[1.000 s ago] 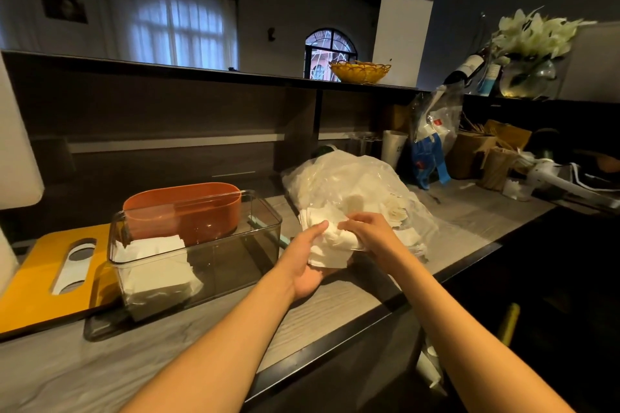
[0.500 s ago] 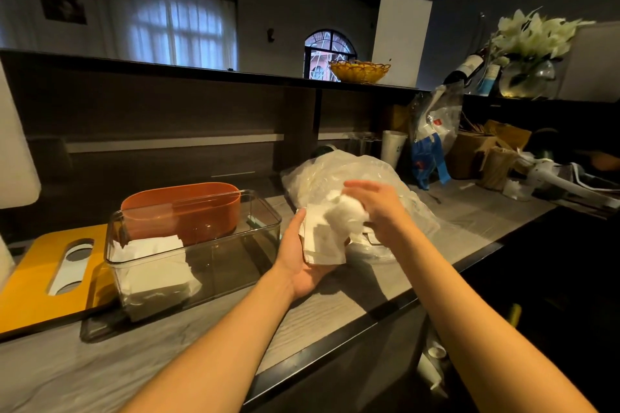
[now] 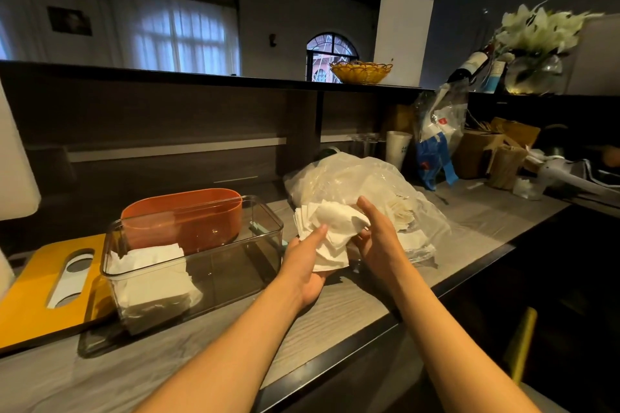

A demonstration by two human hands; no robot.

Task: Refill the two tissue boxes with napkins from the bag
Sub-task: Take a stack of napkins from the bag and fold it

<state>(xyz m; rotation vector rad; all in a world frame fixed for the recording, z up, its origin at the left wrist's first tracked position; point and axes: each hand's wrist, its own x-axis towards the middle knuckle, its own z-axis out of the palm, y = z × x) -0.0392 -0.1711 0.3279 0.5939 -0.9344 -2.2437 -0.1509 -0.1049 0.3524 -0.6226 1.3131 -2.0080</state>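
Nearest, both forearms extended over the grey wood-grain counter [image 3: 335, 318]. Left hand [image 3: 307, 266] cupped under a bundle of white napkins [image 3: 330, 231], palm up, thumb pressed on the front of the paper. Right hand [image 3: 380, 241] flat against the right side of the same bundle, fingers straight and together, not curled round it. Bundle held above the counter, just in front of the plastic bag [image 3: 362, 188].

Left of the hands: clear tissue box [image 3: 235, 255], lidless, with a napkin stack [image 3: 151, 275] in its left end. Yellow lid [image 3: 43, 282] with an oval slot flat on the counter, further left. Orange tissue box [image 3: 183, 214] directly behind the clear one, contents hidden.

Farther right: paper cup [image 3: 397, 147], brown cartons [image 3: 483, 151]. Farthest, on the upper shelf: wicker basket [image 3: 360, 72], vase of white flowers [image 3: 536, 43].
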